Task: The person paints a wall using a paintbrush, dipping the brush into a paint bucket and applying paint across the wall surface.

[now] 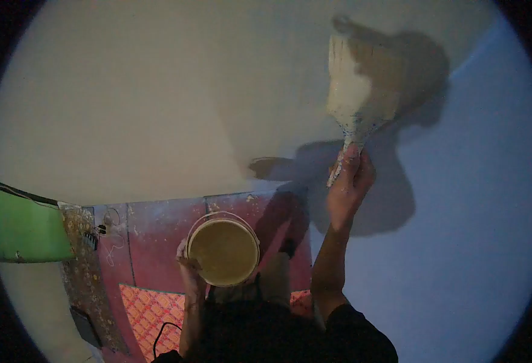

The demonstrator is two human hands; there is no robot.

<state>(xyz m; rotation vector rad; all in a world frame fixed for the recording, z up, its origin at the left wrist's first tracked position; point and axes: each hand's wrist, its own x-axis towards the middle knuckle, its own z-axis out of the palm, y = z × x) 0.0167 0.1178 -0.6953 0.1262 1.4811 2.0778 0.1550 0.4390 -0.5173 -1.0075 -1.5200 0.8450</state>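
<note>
Raised at the upper right, my right hand (pixel 350 184) is closed round the handle of a wide paint brush (pixel 362 85), whose bristles point up against or close to the wall (pixel 157 97). The brush is coated with pale paint and partly in shadow. My left hand (pixel 190 260) grips the left side of a round bucket (pixel 223 252) at waist height, its fingers partly hidden by the bucket. The bucket's open top faces me, with a yellowish-brown inside and a thin wire handle along its upper rim.
A red floor (pixel 163 242) with pale spots lies below. To the left are a green panel (pixel 24 227), a brown patterned strip (pixel 93 290) and a dark flat object (pixel 85 327). An orange patterned mat (pixel 151 314) has a black cable over it. The right wall (pixel 459 254) looks blue.
</note>
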